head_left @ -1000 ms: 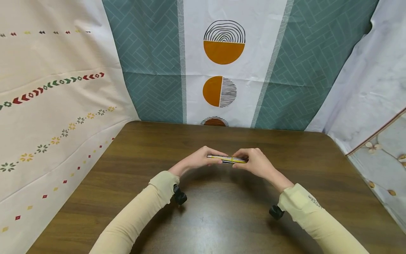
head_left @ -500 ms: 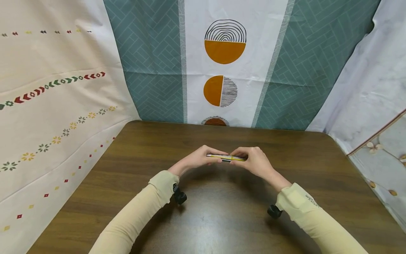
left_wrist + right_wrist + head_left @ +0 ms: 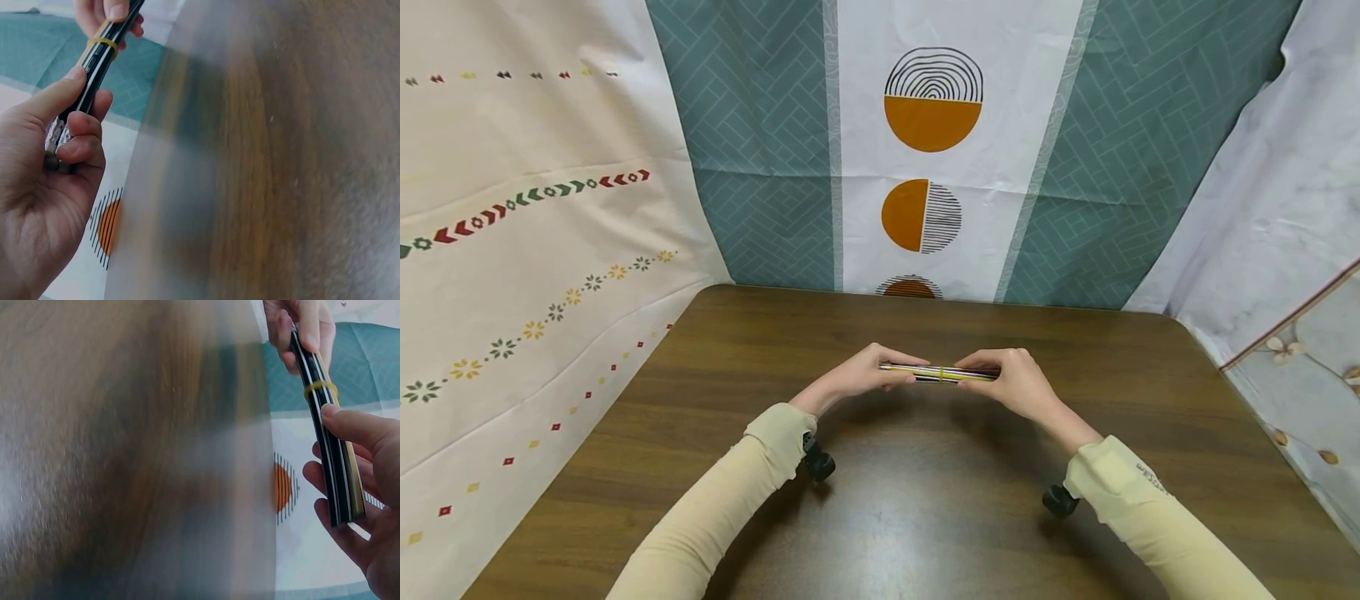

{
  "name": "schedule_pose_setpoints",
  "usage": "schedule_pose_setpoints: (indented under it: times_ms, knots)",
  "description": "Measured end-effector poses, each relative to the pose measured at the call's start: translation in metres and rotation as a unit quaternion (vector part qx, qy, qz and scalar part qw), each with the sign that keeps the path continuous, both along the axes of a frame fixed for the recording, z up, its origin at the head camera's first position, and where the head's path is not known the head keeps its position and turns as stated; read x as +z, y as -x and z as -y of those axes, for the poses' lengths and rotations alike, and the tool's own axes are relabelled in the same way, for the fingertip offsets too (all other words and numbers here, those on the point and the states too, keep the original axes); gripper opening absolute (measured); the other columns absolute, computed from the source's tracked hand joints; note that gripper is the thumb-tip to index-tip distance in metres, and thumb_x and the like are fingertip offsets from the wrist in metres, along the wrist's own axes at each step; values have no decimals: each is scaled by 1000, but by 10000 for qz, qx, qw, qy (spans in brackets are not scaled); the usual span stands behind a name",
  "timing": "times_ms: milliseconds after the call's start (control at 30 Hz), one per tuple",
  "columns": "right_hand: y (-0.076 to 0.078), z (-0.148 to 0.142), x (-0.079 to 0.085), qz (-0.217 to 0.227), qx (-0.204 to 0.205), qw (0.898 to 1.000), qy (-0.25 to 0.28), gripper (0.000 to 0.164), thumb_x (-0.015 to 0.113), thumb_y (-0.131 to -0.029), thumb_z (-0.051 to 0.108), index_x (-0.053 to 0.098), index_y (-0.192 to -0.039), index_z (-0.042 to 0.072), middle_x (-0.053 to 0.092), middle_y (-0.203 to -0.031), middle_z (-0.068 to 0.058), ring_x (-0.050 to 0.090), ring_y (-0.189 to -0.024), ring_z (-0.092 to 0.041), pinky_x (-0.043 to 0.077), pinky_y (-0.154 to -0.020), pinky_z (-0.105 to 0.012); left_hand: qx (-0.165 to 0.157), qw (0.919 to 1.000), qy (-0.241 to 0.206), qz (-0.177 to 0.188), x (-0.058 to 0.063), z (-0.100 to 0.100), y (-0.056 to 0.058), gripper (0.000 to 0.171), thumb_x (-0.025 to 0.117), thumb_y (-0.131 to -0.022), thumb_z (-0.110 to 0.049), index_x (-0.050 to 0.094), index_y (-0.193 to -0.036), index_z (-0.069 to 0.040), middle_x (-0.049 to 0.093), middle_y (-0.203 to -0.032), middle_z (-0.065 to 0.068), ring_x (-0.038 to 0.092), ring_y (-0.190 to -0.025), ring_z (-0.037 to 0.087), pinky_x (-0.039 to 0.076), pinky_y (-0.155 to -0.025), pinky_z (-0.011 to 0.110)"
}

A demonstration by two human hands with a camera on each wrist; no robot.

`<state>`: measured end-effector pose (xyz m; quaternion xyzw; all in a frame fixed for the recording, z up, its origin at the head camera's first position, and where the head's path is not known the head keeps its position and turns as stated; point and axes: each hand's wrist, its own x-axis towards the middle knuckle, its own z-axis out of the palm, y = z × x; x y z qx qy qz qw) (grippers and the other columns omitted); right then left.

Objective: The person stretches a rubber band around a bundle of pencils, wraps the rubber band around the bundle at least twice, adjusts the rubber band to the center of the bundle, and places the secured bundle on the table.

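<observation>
A bundle of pencils (image 3: 932, 373), striped black and white with some yellow, is held level above the table between both hands. A yellow rubber band (image 3: 320, 387) circles its middle. My left hand (image 3: 859, 372) grips the left end, thumb along the near side and fingers behind; silver ferrules (image 3: 55, 134) show at that end in the left wrist view. With thumb and fingers, my right hand (image 3: 1024, 385) pinches the other part, where flat pencil ends (image 3: 347, 520) stick out past the thumb in the right wrist view.
The brown wooden table (image 3: 895, 517) lies under both arms. Behind it hangs a teal and white curtain (image 3: 760, 167); patterned cloths (image 3: 550, 333) hang on the left, with a pale marbled one (image 3: 1262, 208) on the right. Each wrist carries a black camera (image 3: 1060, 502).
The right hand first slid left over the rubber band, then back right. Both hands are now slightly farther apart on the pencils, and the rubber band shows between them again.
</observation>
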<state>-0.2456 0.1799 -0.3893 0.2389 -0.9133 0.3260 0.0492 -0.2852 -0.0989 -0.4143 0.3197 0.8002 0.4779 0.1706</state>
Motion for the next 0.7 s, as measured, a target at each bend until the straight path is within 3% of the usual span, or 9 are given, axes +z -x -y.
schedule_pose_setpoints:
  times_ms: [267, 400, 567, 700]
  knots:
    - [3, -13, -1, 283, 10, 9996, -31, 25, 80, -84, 24, 76, -108, 20, 76, -100, 1, 69, -83, -9, 55, -72, -25, 172, 9998, 83, -69, 0, 6, 5, 36, 69, -94, -24, 67, -129, -21, 66, -90, 19, 51, -66, 29, 38, -56, 23]
    - [5, -17, -1, 455, 106, 9989, -60, 26, 78, -85, 24, 76, -110, 18, 76, -100, -1, 68, -82, -9, 55, -71, -25, 231, 9990, 181, -339, 1, 6, 6, 36, 69, -93, -24, 67, -129, -22, 69, -98, 6, 52, -72, 20, 41, -63, 24]
    - [7, -21, -2, 597, 300, 9977, -151, 27, 76, -87, 26, 75, -112, 14, 77, -99, -2, 68, -80, -8, 54, -70, -24, 262, 9979, 239, -540, -1, 5, 7, 38, 69, -93, -21, 66, -131, -21, 71, -113, 5, 53, -85, 13, 44, -74, 25]
    - [10, -24, -4, 712, 336, 9968, -135, 29, 76, -87, 29, 76, -111, 14, 77, -98, -2, 67, -80, -8, 53, -69, -23, 252, 9966, 319, -723, -2, 4, 9, 38, 69, -93, -22, 66, -131, -21, 71, -113, 5, 57, -91, 14, 46, -79, 26]
